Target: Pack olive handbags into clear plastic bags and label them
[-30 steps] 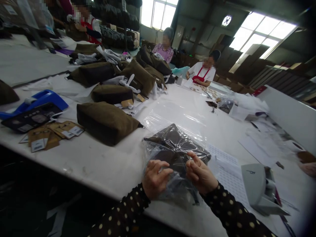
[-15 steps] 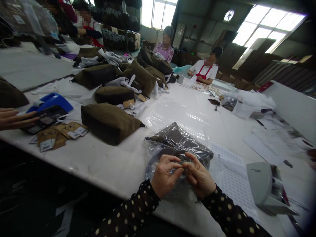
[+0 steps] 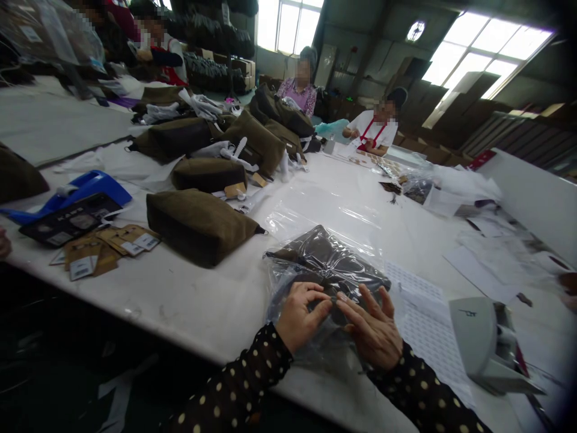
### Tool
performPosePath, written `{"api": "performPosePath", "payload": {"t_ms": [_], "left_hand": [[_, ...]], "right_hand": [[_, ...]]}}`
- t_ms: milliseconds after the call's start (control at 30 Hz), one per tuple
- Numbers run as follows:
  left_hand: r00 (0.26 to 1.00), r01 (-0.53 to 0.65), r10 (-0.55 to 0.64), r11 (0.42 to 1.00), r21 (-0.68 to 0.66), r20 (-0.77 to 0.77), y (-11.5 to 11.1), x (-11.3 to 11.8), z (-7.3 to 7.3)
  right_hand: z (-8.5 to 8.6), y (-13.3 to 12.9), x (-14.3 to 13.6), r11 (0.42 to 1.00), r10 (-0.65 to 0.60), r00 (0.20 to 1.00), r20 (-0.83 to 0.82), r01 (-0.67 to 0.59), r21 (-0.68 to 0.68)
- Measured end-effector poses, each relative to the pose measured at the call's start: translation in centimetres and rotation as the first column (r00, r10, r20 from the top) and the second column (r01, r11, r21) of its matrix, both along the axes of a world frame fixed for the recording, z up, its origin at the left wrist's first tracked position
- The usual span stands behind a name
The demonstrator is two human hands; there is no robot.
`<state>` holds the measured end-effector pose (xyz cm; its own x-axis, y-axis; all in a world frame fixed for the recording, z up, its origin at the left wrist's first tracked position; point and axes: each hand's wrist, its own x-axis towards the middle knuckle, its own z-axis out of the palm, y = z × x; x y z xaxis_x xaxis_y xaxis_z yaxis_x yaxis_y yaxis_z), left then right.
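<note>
A dark brown bag (image 3: 315, 249) lies on the table inside a clear, shiny plastic bag (image 3: 276, 294), right in front of me. My left hand (image 3: 303, 314) rests on the near part of the plastic, with thumb and fingertips pinched together on it. What exactly lies between those fingertips is too small to make out, though it looks like the plastic. Close beside it, my right hand (image 3: 373, 329) is open, fingers spread and reaching over the plastic, its index fingertip near the left fingertips.
Left of the wrapped bag sits an olive-brown bag (image 3: 198, 225), with several more behind it. Cardboard tags (image 3: 130, 236) and a blue tape dispenser (image 3: 97, 186) lie farther left. Right of my hands are a printed sheet (image 3: 421, 313) and a grey tape dispenser (image 3: 480, 343). Co-workers sit beyond.
My right hand has gone from a pinch to spread fingers. My left hand has barely moved. Another person's hand at the left has drawn away from the blue dispenser.
</note>
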<state>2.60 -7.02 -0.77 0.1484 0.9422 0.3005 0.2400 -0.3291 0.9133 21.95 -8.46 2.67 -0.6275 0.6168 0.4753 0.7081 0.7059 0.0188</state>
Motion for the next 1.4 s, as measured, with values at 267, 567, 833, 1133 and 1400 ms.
{"api": "performPosePath", "payload": {"t_ms": [267,567,833,1133,1400], "left_hand": [[0.967,-0.102,0.119,0.991,0.085,-0.223,1.1,0.9,-3.3],[0.945,-0.136,0.233,0.92,0.368,-0.232,1.5,1.0,-4.0],[0.841,0.082,0.205,0.866,0.493,-0.501,1.0,1.3,-5.8],[0.829,0.024,0.279,0.848,0.529,-0.484,1.3,1.5,-6.7],[0.835,0.009,0.288,0.845,0.534,-0.469,1.2,1.6,-6.9]], "right_hand": [[-0.6,0.1,0.2,0.941,0.177,0.984,-0.017,-0.174,-0.291],[-3.2,2.9,1.6,0.987,-0.039,0.973,0.229,0.074,-0.145],[-2.4,3.3,1.8,0.995,0.045,0.959,0.281,-0.017,-0.102],[0.2,5.8,1.0,0.973,0.216,0.9,0.378,-0.167,-0.159],[2.9,8.5,2.4,0.938,0.047,0.962,-0.268,-0.134,-0.319]]}}
